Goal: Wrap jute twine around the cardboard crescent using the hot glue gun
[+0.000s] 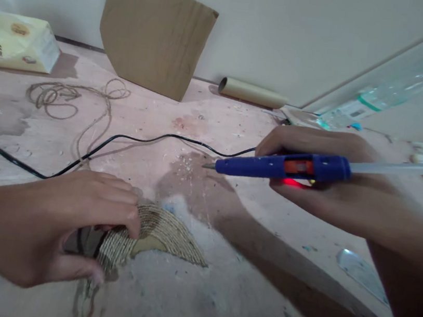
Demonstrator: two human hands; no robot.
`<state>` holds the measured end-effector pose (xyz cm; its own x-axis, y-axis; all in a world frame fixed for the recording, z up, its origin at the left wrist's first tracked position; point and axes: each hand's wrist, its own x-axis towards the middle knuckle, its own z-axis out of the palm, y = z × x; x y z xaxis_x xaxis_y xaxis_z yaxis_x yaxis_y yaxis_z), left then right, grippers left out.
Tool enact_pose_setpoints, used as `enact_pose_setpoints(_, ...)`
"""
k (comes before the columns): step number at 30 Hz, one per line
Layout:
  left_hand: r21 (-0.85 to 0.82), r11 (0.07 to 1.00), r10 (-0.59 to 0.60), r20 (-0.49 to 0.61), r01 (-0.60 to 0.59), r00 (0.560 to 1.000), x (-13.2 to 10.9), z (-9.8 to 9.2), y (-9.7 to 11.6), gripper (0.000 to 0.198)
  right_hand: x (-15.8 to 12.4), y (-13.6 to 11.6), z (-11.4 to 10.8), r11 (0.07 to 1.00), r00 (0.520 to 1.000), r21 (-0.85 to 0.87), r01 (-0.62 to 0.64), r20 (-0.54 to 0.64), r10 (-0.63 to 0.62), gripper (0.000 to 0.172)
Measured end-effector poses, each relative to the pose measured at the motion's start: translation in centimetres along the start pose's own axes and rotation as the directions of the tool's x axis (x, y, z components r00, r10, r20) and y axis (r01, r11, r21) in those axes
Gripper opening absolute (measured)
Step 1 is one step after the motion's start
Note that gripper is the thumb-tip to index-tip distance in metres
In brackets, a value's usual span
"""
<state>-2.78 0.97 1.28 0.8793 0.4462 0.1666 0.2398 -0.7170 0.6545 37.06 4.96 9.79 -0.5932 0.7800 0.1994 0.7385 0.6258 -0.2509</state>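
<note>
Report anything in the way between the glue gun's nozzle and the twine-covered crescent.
Nothing visible blocks the glue gun from the right part of the twine-covered crescent; the left hand covers some of its left end. The black cord lies outside the path.

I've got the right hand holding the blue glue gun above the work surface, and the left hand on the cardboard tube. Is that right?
Not quite: the left hand is on the twine-covered piece, not the cardboard tube, as the head view shows. The right hand does hold the blue glue gun above the work surface.
</note>
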Motion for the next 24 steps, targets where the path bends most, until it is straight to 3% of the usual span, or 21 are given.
enact_pose_setpoints(2,0.015,1.0,-0.024,0.016,0.024,1.0,-0.2,-0.1,0.0,0.063,0.1,-0.1,0.2,0.996,0.998,0.078,0.037,0.049,-0.041,0.003)
enact_pose_setpoints(4,0.027,0.999,-0.042,0.035,0.041,0.999,-0.2,0.0,0.0,0.069,0.1,-0.1,0.7,0.982,0.991,0.166,0.087,0.083,-0.102,0.006)
enact_pose_setpoints(7,0.012,0.999,-0.037,0.01,0.037,0.999,0.3,0.2,0.2,0.056,-0.4,-0.5,2.6,0.942,0.978,0.291,0.171,0.062,-0.197,0.019)
enact_pose_setpoints(11,-0.04,0.999,-0.006,-0.014,0.005,1.0,1.1,0.4,0.4,0.032,-1.8,-1.5,6.3,0.845,0.948,0.437,0.309,-0.067,-0.312,0.038)
enact_pose_setpoints(16,-0.06,0.998,-0.028,-0.013,0.027,1.0,1.6,0.5,0.4,0.019,-3.6,-2.6,9.3,0.841,0.93,0.399,0.365,-0.192,-0.313,0.024)
enact_pose_setpoints(19,-0.104,0.994,-0.035,0.002,0.035,0.999,1.3,0.9,0.5,0.014,-4.2,-3.1,9.2,0.862,0.943,0.383,0.333,-0.116,-0.313,0.021)
enact_pose_setpoints(22,-0.139,0.99,-0.019,0.004,0.019,1.0,0.6,1.7,0.4,0.022,-4.2,-3.3,8.9,0.876,0.949,0.379,0.298,-0.018,-0.315,0.016)
enact_pose_setpoints(24,-0.12,0.993,-0.011,0.003,0.011,1.0,0.0,2.1,0.2,0.032,-4.1,-3.2,9.1,0.872,0.948,0.378,0.311,-0.066,-0.31,0.016)
